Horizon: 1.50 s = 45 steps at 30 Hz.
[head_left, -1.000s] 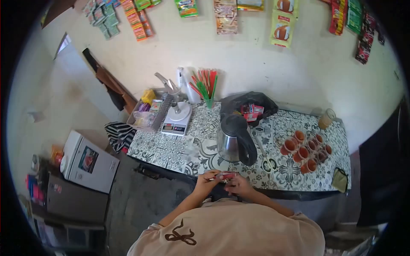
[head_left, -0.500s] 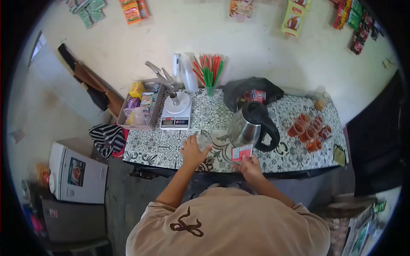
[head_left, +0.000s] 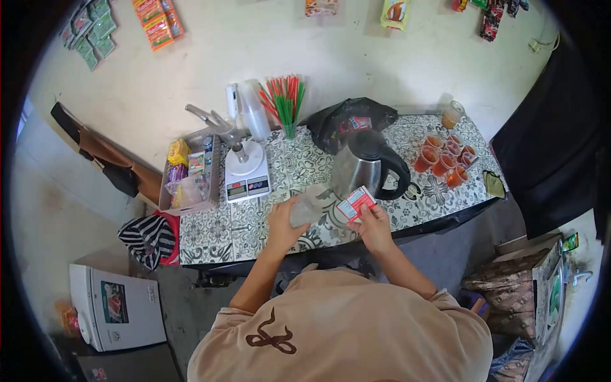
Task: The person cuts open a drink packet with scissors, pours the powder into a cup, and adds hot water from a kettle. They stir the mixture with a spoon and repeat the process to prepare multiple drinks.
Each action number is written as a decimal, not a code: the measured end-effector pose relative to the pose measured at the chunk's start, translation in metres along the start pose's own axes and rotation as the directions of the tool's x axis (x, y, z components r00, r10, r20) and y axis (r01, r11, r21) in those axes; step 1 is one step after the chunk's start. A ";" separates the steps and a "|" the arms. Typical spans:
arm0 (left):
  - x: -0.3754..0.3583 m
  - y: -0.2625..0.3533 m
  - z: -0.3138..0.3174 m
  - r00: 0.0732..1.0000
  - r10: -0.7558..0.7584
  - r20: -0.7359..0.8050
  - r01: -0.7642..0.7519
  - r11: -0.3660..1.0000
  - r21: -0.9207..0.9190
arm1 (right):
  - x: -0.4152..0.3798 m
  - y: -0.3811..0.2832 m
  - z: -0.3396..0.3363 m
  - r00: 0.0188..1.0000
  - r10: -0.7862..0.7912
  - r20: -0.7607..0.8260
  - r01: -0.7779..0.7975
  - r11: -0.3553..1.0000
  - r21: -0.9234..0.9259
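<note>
My left hand (head_left: 282, 220) is wrapped round a clear plastic cup (head_left: 305, 211) near the front of the table. In my right hand (head_left: 374, 228), a red and white sachet (head_left: 357, 202) is pinched between thumb and fingers, its printed face upward. A short gap separates the sachet from the cup. Just behind the sachet stands a steel electric kettle (head_left: 354, 170) with a black lid and handle. Whether the sachet is torn open is too small to tell.
On the left are a basket of packets (head_left: 215, 191) and a white kitchen scale (head_left: 249, 184) with a small metal cup. Behind stand straws (head_left: 289, 105), stacked clear cups (head_left: 256, 114) and a black plastic bag (head_left: 324, 127). Several cups of reddish-brown drink (head_left: 443, 162) stand right.
The view has turned, shifting the table in frame. My right hand has lifted the sachet away from the kettle's base and brought it nearer the cup. My left hand keeps its hold on the cup.
</note>
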State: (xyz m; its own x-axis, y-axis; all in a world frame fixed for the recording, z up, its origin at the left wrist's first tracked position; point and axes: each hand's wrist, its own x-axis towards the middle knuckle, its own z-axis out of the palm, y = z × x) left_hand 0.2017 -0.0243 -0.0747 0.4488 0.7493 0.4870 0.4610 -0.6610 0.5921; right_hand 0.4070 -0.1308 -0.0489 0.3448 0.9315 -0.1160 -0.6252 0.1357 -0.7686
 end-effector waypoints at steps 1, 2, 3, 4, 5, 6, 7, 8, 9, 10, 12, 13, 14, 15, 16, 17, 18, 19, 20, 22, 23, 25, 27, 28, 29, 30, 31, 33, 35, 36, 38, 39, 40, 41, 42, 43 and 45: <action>-0.001 0.005 -0.002 1.000 -0.005 0.002 0.005 1.000 -0.029 | 0.002 -0.001 0.004 0.999 -0.001 0.033 0.002 0.999 -0.044; -0.001 0.011 -0.006 1.000 -0.002 -0.015 0.001 0.999 -0.032 | 0.003 -0.001 0.007 0.997 -0.023 0.068 0.030 0.993 -0.113; 0.000 0.018 -0.010 0.999 0.003 -0.035 -0.004 0.999 -0.034 | 0.004 0.000 0.011 0.993 -0.044 0.108 0.063 0.982 -0.181; 0.000 0.022 -0.013 0.998 0.009 -0.056 -0.011 0.999 -0.037 | 0.006 -0.001 0.015 0.987 -0.064 0.151 0.100 0.964 -0.246; -0.002 0.021 -0.011 0.997 0.012 -0.071 -0.018 0.996 -0.084 | 0.007 -0.002 0.021 0.983 -0.078 0.167 0.125 0.948 -0.293; -0.004 0.022 -0.013 0.997 0.014 -0.078 -0.022 0.995 -0.093 | 0.008 -0.002 0.027 0.976 -0.099 0.192 0.159 0.931 -0.329; -0.005 0.026 -0.016 0.996 0.017 -0.086 -0.025 0.994 -0.102 | 0.009 -0.002 0.032 0.969 -0.118 0.219 0.194 0.911 -0.364; -0.006 0.028 -0.018 0.995 0.018 -0.094 -0.029 0.993 -0.111 | 0.010 -0.002 0.035 0.959 -0.137 0.247 0.229 0.889 -0.396; -0.009 0.028 -0.019 0.995 0.011 -0.095 -0.022 0.993 -0.115 | 0.011 0.000 0.038 0.953 -0.140 0.268 0.246 0.875 -0.417; -0.012 0.028 -0.020 0.995 0.003 -0.095 -0.015 0.993 -0.119 | 0.013 0.002 0.040 0.946 -0.143 0.290 0.263 0.861 -0.435; -0.016 0.027 -0.022 0.995 -0.012 -0.096 -0.001 0.992 -0.130 | 0.015 0.005 0.044 0.939 -0.136 0.316 0.278 0.842 -0.463; -0.018 0.026 -0.023 0.995 -0.020 -0.094 0.007 0.990 -0.138 | 0.015 0.006 0.046 0.939 -0.127 0.319 0.274 0.837 -0.473; -0.020 0.025 -0.024 0.995 -0.028 -0.092 0.014 0.989 -0.145 | 0.015 0.007 0.047 0.940 -0.118 0.321 0.270 0.834 -0.482; -0.021 0.025 -0.026 0.995 -0.034 -0.095 0.020 0.990 -0.140 | 0.015 0.008 0.049 0.935 -0.119 0.334 0.280 0.828 -0.487; -0.022 0.026 -0.029 0.994 -0.038 -0.098 0.024 0.991 -0.135 | 0.015 0.008 0.050 0.930 -0.123 0.347 0.291 0.822 -0.490; -0.023 0.026 -0.031 0.994 -0.040 -0.101 0.027 0.991 -0.131 | 0.015 0.008 0.053 0.925 -0.127 0.358 0.303 0.815 -0.494; -0.023 0.025 -0.032 0.993 -0.039 -0.108 0.025 0.991 -0.131 | 0.015 0.008 0.055 0.896 -0.183 0.405 0.391 0.758 -0.522; -0.022 0.025 -0.033 0.993 -0.037 -0.115 0.022 0.991 -0.132 | 0.014 0.007 0.057 0.860 -0.237 0.453 0.476 0.692 -0.542; -0.021 0.024 -0.034 0.992 -0.033 -0.120 0.017 0.991 -0.135 | 0.014 0.005 0.059 0.818 -0.286 0.500 0.556 0.617 -0.556; -0.020 0.023 -0.034 0.991 -0.030 -0.127 0.014 0.992 -0.124 | 0.016 -0.002 0.064 0.796 -0.235 0.558 0.591 0.504 -0.630; -0.019 0.023 -0.034 0.991 -0.027 -0.128 0.012 0.993 -0.119 | 0.016 -0.005 0.066 0.786 -0.207 0.582 0.606 0.444 -0.660; -0.018 0.023 -0.035 0.992 -0.028 -0.125 0.014 0.993 -0.114 | 0.015 -0.011 0.071 0.723 -0.252 0.643 0.688 0.342 -0.640; -0.017 0.023 -0.036 0.993 -0.024 -0.115 0.012 0.995 -0.102 | 0.015 -0.013 0.073 0.663 -0.294 0.688 0.748 0.272 -0.605; -0.017 0.021 -0.036 0.994 -0.018 -0.107 0.008 0.996 -0.093 | 0.016 -0.013 0.073 0.636 -0.317 0.703 0.771 0.253 -0.584; -0.017 0.020 -0.035 0.995 -0.014 -0.101 0.005 0.996 -0.086 | 0.016 -0.013 0.073 0.608 -0.338 0.719 0.794 0.233 -0.562; -0.017 0.019 -0.035 0.995 -0.019 -0.096 0.011 0.996 -0.083 | 0.017 -0.013 0.073 0.629 -0.311 0.712 0.777 0.239 -0.582; -0.017 0.018 -0.034 0.995 -0.026 -0.091 0.019 0.997 -0.081 | 0.017 -0.013 0.074 0.651 -0.284 0.704 0.759 0.244 -0.603; -0.017 0.019 -0.034 0.995 -0.021 -0.096 0.014 0.997 -0.081 | 0.015 -0.012 0.074 0.682 -0.265 0.682 0.732 0.255 -0.632; -0.015 0.022 -0.038 0.993 0.002 -0.121 -0.011 0.997 -0.079 | 0.014 -0.011 0.075 0.699 -0.283 0.657 0.715 0.267 -0.646; -0.015 0.021 -0.037 0.992 0.001 -0.127 -0.012 0.996 -0.084 | 0.015 -0.009 0.074 0.689 -0.286 0.666 0.724 0.257 -0.640; -0.017 0.019 -0.038 0.991 -0.004 -0.134 -0.008 0.996 -0.091 | 0.015 -0.005 0.072 0.675 -0.292 0.678 0.738 0.243 -0.630; -0.018 0.019 -0.038 0.992 -0.009 -0.129 -0.004 0.995 -0.098 | 0.013 -0.004 0.074 0.682 -0.297 0.668 0.731 0.258 -0.631; -0.019 0.018 -0.040 0.992 -0.012 -0.125 -0.001 0.995 -0.105 | 0.011 -0.004 0.078 0.688 -0.303 0.659 0.726 0.272 -0.632; -0.019 0.018 -0.041 0.993 -0.014 -0.118 0.001 0.994 -0.111 | 0.010 -0.003 0.080 0.695 -0.311 0.648 0.719 0.287 -0.633; -0.020 0.016 -0.041 0.994 -0.008 -0.112 -0.003 0.995 -0.098 | 0.010 -0.001 0.080 0.713 -0.297 0.634 0.701 0.298 -0.648; -0.021 0.015 -0.040 0.995 -0.002 -0.103 -0.007 0.996 -0.085 | 0.010 0.002 0.079 0.732 -0.284 0.619 0.681 0.309 -0.664; -0.023 0.013 -0.040 0.995 0.005 -0.104 -0.013 0.996 -0.083 | 0.009 0.005 0.079 0.742 -0.296 0.601 0.670 0.322 -0.668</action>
State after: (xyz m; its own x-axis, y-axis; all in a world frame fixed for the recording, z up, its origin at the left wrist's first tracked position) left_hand 0.1668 -0.0484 -0.0521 0.3687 0.7464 0.5541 0.3895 -0.6652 0.6370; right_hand 0.3518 -0.0956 -0.0042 0.0197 0.8541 0.5197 0.4976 0.4424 -0.7461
